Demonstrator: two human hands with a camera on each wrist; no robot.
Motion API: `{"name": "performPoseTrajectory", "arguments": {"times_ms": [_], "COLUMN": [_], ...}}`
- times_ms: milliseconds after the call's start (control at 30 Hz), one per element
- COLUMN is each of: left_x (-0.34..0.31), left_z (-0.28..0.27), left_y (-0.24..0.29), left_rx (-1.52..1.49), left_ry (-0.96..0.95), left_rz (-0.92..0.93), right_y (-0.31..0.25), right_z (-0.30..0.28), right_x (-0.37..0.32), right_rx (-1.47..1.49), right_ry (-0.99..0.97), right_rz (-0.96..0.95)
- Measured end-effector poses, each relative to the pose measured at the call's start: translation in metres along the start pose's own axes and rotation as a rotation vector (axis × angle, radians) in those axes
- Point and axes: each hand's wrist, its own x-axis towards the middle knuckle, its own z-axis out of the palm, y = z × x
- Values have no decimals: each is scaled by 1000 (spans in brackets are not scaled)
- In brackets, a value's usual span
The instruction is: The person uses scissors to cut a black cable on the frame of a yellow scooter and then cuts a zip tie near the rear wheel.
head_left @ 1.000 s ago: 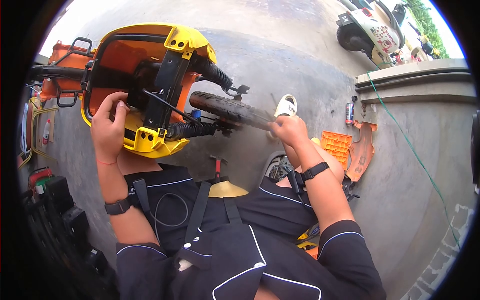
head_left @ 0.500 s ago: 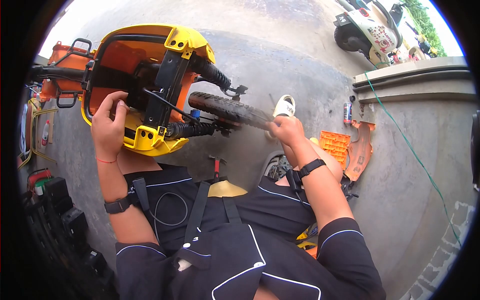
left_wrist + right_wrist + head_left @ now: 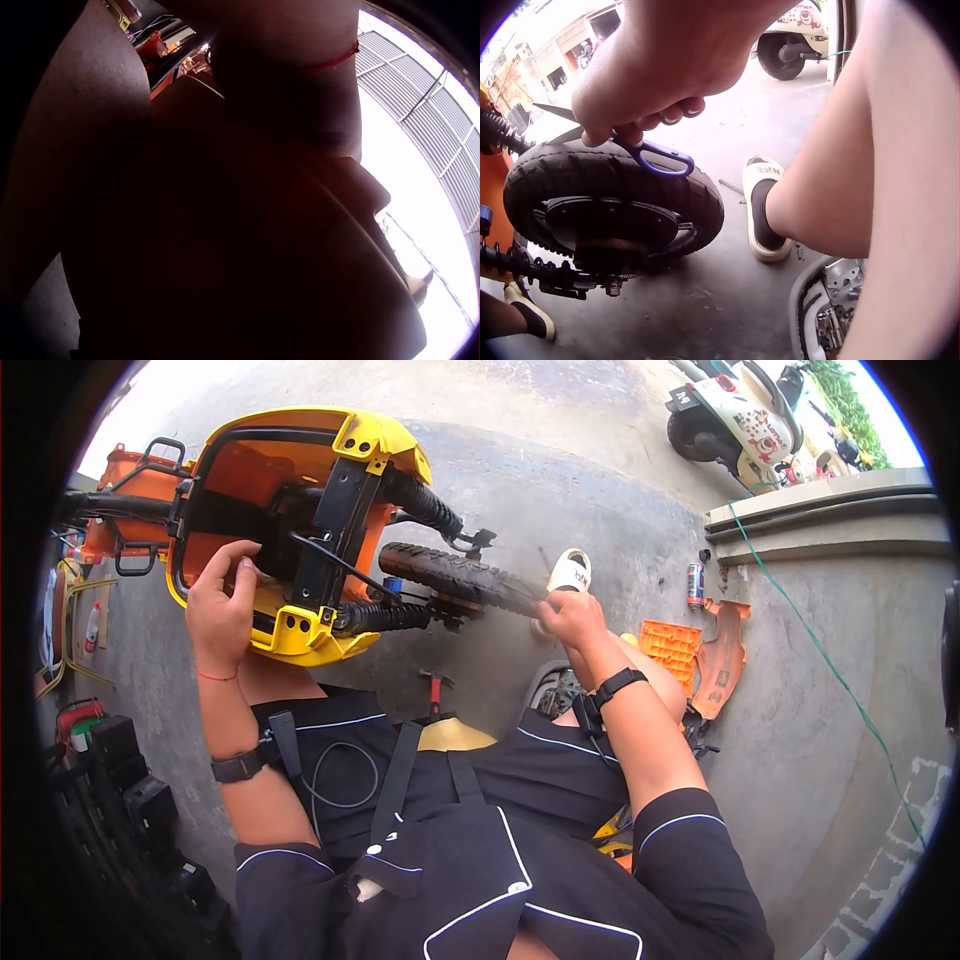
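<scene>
Starting nearest, I see a red-handled hammer (image 3: 434, 705) lying between the knees. Just beyond, the left hand (image 3: 220, 600) rests against the yellow housing (image 3: 385, 440) at its left side; whether its fingers wrap the rim I cannot tell — my left wrist view is mostly dark. Hand and housing have shifted together very slightly in the last half second, while the right hand (image 3: 575, 622) has stayed put. That right hand is at the right end of the tyre (image 3: 615, 169), fingers curled around the middle of blue-handled scissors (image 3: 664, 175), blades pointing left over the tread. With so small a change, I judge the work remains at this same spot. Farther right lie an orange panel (image 3: 668, 650) and a can (image 3: 696, 588); a white scooter (image 3: 755, 432) stands far right.
</scene>
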Motion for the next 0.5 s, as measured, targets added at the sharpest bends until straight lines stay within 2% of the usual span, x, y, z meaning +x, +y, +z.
{"name": "performPoseTrajectory", "arguments": {"times_ms": [500], "left_x": [0], "left_z": [0], "left_y": [-1], "left_rx": [32], "left_ry": [12], "left_rz": [-19], "right_y": [7], "right_z": [13], "right_x": [-2], "right_rx": [-111], "right_ry": [53], "right_rz": [-59]}}
